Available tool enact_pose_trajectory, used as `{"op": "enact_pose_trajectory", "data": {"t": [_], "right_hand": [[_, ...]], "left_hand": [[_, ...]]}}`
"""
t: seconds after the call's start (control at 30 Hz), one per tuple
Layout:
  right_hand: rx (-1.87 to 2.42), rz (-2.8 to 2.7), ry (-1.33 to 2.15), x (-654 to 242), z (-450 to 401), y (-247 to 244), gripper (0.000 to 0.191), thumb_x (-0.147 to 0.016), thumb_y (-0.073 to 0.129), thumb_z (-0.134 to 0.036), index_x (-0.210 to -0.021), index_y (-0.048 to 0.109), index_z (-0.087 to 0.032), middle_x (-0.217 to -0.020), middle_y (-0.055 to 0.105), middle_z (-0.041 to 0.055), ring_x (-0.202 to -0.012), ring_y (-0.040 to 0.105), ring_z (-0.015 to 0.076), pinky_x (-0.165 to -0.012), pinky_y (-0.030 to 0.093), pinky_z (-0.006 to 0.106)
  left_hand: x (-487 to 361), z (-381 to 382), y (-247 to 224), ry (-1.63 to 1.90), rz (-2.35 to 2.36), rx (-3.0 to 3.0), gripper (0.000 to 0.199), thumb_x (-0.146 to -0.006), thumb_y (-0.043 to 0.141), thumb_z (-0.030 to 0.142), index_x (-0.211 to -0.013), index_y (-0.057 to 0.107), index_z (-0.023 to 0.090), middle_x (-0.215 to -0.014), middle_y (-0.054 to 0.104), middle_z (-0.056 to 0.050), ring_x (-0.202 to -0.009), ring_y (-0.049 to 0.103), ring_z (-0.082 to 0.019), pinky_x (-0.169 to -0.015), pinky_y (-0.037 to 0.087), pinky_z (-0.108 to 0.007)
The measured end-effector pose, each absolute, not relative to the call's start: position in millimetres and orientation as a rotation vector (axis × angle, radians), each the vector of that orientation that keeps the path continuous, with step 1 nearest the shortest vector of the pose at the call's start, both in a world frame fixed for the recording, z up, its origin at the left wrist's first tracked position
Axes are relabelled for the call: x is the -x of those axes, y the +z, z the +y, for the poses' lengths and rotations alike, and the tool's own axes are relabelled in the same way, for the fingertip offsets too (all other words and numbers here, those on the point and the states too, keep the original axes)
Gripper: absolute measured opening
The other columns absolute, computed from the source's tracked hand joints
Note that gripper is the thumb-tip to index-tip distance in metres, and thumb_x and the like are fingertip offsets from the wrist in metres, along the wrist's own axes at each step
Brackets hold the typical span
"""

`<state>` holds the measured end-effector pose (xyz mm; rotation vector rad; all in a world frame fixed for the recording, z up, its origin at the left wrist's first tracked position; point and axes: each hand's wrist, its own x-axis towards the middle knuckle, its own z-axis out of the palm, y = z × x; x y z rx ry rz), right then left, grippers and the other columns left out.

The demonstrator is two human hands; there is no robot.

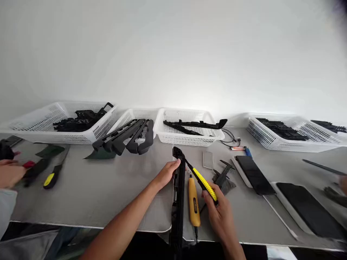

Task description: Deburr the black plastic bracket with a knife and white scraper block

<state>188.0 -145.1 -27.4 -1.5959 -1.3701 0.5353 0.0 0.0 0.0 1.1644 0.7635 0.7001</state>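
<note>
Gripped near its upper end by my left hand (pixel 167 174), a long black plastic trim piece (pixel 178 195) runs down past the table's front edge. My right hand (pixel 219 209) is closed around a yellow and black utility knife (pixel 205 184). The knife's tip meets the trim piece close to its top end, beside my left thumb; the blade itself is too small to make out. Just right of the trim piece lies a yellow-handled corded tool (pixel 194 202). A black caliper (pixel 224 173) rests beyond my right hand.
White baskets (pixel 189 140) with black plastic parts line the wall. Two phones (pixel 255 175) on white boxes lie to the right, near a cable (pixel 230 136). At left, a co-worker's hand (pixel 11 173) is by another knife (pixel 50 180); another hand (pixel 343 184) shows at the right edge.
</note>
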Motion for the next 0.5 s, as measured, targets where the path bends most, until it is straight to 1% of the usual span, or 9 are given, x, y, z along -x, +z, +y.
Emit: {"op": "enact_pose_trajectory", "data": {"t": [0.13,0.23,0.4,0.5], "right_hand": [[1.577,-1.399,0.543,-188.3,-147.7,-24.8,0.04,-0.102,0.051,-0.05,-0.123,0.067,-0.019,-0.1,0.073,0.0043,-0.081,0.067,0.0189,-0.073,0.05,0.025],[1.571,-1.42,0.538,-188.3,-147.8,-24.5,0.04,-0.102,0.052,-0.051,-0.121,0.069,-0.019,-0.099,0.074,0.0042,-0.079,0.067,0.0188,-0.073,0.05,0.025],[1.564,-1.418,0.53,-187.3,-146.7,-22.2,0.038,-0.102,0.053,-0.05,-0.118,0.069,-0.02,-0.096,0.074,0.003,-0.076,0.066,0.0176,-0.07,0.05,0.025],[1.545,-1.424,0.532,-186.8,-147.8,-20.4,0.036,-0.101,0.055,-0.049,-0.117,0.07,-0.02,-0.096,0.074,0.0024,-0.077,0.066,0.0171,-0.07,0.05,0.024]], "left_hand": [[0.5,2.0,-2.4,0.732,0.8,-1.118,0.068,-0.081,0.064,0.08,-0.086,0.075,0.013,-0.073,0.07,-0.007,-0.066,0.062,-0.019,-0.062,0.046,-0.029],[0.0,3.9,-5.4,0.764,0.794,-1.114,0.065,-0.082,0.064,0.079,-0.077,0.07,0.015,-0.075,0.069,-0.006,-0.066,0.059,-0.017,-0.06,0.043,-0.028],[-1.3,4.9,-8.6,0.785,0.813,-1.091,0.063,-0.08,0.066,0.079,-0.077,0.066,0.016,-0.073,0.06,-0.001,-0.062,0.051,-0.014,-0.059,0.038,-0.027],[-1.6,4.6,-8.4,0.821,0.828,-1.073,0.061,-0.077,0.071,0.078,-0.076,0.059,0.018,-0.072,0.054,0.002,-0.063,0.048,-0.013,-0.06,0.037,-0.026]]}}
